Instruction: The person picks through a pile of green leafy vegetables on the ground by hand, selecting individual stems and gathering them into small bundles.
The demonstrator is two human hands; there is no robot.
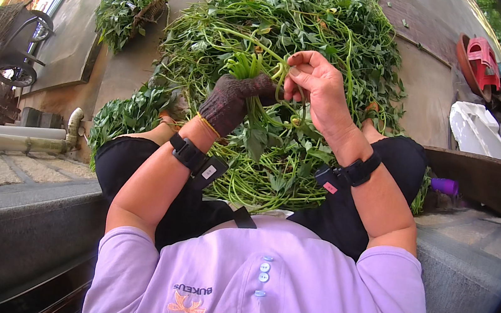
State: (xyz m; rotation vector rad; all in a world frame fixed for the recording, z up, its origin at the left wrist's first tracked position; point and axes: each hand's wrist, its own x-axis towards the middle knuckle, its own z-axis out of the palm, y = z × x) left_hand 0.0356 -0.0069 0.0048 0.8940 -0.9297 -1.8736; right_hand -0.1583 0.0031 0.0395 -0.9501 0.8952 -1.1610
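Note:
My left hand (234, 99), in a dark knitted glove, is closed around a bunch of green leafy stems (245, 65). Their cut ends stick up above the fist and leaves hang below it. My bare right hand (315, 82) pinches a single green vine stem (265, 47) between thumb and fingers, just right of the glove. Part of that vine loops down between the two hands. Beneath and beyond them spreads a large heap of leafy vines (287, 23), which looks like sweet potato greens. More loose vines (270, 185) lie between my legs.
A bundle of greens (124, 14) sits at the upper left, and another leafy pile (126, 111) lies by my left leg. A wheeled cart (16, 40) stands far left, above white pipes (11, 137). At right are a red plastic stool (483, 63), white foam pieces (479, 129) and a purple object (444, 186).

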